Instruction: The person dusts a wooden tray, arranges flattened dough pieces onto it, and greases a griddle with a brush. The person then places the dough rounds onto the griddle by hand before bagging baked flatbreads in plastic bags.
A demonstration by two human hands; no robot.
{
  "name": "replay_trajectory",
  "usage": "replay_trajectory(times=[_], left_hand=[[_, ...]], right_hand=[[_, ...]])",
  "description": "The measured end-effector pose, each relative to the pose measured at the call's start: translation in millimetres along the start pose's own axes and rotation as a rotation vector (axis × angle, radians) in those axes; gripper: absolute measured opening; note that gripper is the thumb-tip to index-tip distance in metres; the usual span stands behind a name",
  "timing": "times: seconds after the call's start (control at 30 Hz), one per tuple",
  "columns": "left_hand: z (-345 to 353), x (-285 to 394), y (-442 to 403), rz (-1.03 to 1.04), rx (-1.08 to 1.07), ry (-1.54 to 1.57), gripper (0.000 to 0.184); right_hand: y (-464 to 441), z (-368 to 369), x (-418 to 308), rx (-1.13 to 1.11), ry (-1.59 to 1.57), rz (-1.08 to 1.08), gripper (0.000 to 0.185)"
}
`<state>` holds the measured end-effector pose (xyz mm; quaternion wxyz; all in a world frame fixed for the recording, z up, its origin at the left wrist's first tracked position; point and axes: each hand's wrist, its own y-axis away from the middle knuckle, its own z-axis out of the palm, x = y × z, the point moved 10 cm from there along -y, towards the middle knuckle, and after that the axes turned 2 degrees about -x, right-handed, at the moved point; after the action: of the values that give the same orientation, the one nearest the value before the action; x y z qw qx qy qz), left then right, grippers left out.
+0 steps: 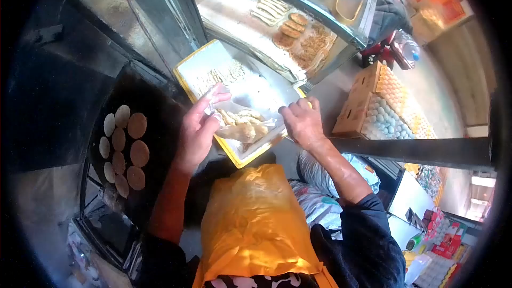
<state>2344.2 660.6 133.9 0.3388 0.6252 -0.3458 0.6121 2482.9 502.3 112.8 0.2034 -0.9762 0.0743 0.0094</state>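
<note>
A shallow white tray with a yellow rim (pixel 232 156) lies in front of me, tilted in view. Inside it, near its closer end, a clear plastic bag (pixel 246 132) holds pale, lumpy food pieces (pixel 240 117). My left hand (pixel 198 127) is closed on the bag's left edge, with thin plastic showing at the fingertips. On the opposite side, my right hand (pixel 304 122) is curled into a fist at the tray's right rim. Its fingers hide whatever they grip. More small pale pieces (pixel 226 73) lie at the tray's far end.
Left, several round flatbreads (pixel 137 153) lie on a dark griddle (pixel 154 122). Beyond the tray, a glass-fronted case (pixel 229 16) holds baked goods (pixel 292 25). A carton of eggs (pixel 388 114) stands right, behind a dark bar (pixel 410 150). Stuffed sacks (pixel 320 197) sit below my right arm.
</note>
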Motion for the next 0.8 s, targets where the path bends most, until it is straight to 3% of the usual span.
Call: replay_trajectory(times=[0.03, 0.13, 0.17, 0.23, 0.27, 0.37, 0.43, 0.47, 0.57, 0.63, 0.7, 0.77, 0.8], left_hand=[[-2.1, -7.4, 0.1, 0.062, -0.012, -0.104, 0.061], [24.2, -7.3, 12.1, -0.081, -0.095, -0.167, 0.066], [29.7, -4.0, 13.1, 0.062, -0.115, -0.302, 0.064], [42.9, 11.6, 22.7, 0.319, -0.13, -0.535, 0.06], [46.7, 19.8, 28.3, 0.335, -0.149, -0.668, 0.053], [42.9, 6.1, 39.7, 0.204, -0.212, -0.611, 0.051], [41.1, -0.2, 44.6, 0.225, -0.179, -0.643, 0.049], [45.9, -4.3, 46.2, 0.214, -0.208, -0.622, 0.046], [70.9, -15.3, 50.8, 0.109, -0.271, -0.464, 0.036], [89.7, -0.3, 60.1, 0.289, -0.216, -0.515, 0.034], [102.0, -5.2, 63.8, 0.285, -0.201, -0.56, 0.035], [109.1, 6.7, 71.5, 0.188, -0.245, -0.679, 0.033], [116.6, 5.8, 72.7, 0.265, -0.258, -0.769, 0.033]], right_hand=[[-8.6, -16.0, -9.7, 0.007, 0.015, -0.004, 0.018], [-17.2, -50.4, -15.4, 0.191, -0.459, 0.232, 0.011], [-14.6, -42.7, -16.5, 0.176, -0.636, 0.372, 0.01], [-13.7, -39.7, -23.5, 0.201, -0.766, 0.451, 0.015], [-10.9, -43.2, -26.8, 0.206, -0.758, 0.449, 0.015], [9.7, -30.8, -20.5, 0.044, -0.733, 0.617, 0.022], [38.2, 6.4, -16.2, -0.109, -0.994, 0.81, 0.028], [43.3, 14.4, -22.3, -0.139, -1.127, 0.806, 0.033], [48.5, 8.0, -47.5, -0.013, -1.321, 0.819, 0.038], [57.0, 15.7, -63.2, 0.017, -1.48, 0.907, 0.042], [80.7, 35.9, -63.1, -0.029, -1.646, 1.112, 0.047], [70.1, 24.9, -76.6, 0.168, -1.986, 1.137, 0.053], [72.3, 25.6, -75.8, 0.215, -2.076, 1.126, 0.053]])
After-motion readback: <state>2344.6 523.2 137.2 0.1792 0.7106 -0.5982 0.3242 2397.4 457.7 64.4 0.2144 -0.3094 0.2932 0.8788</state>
